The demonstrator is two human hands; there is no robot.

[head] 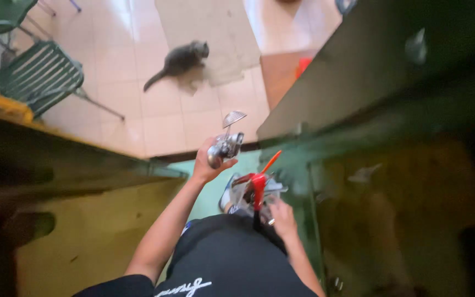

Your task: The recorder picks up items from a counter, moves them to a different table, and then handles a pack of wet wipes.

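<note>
1. Pale tiled floor fills the top; dark green counter at the right, blurred.
2. One green slatted chair at the top left edge.
3. One grey cat on the floor, beside a worn mat.
4. Left hand raised, closed around a shiny metal utensil bundle.
5. Right hand low, touching red-handled tools; grip unclear.

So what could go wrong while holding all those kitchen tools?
The left hand grips several shiny metal utensils at once, so one might slip out. The cat sits on the tiled floor just ahead and could get underfoot. The right hand is busy at the red-handled tools.
</note>
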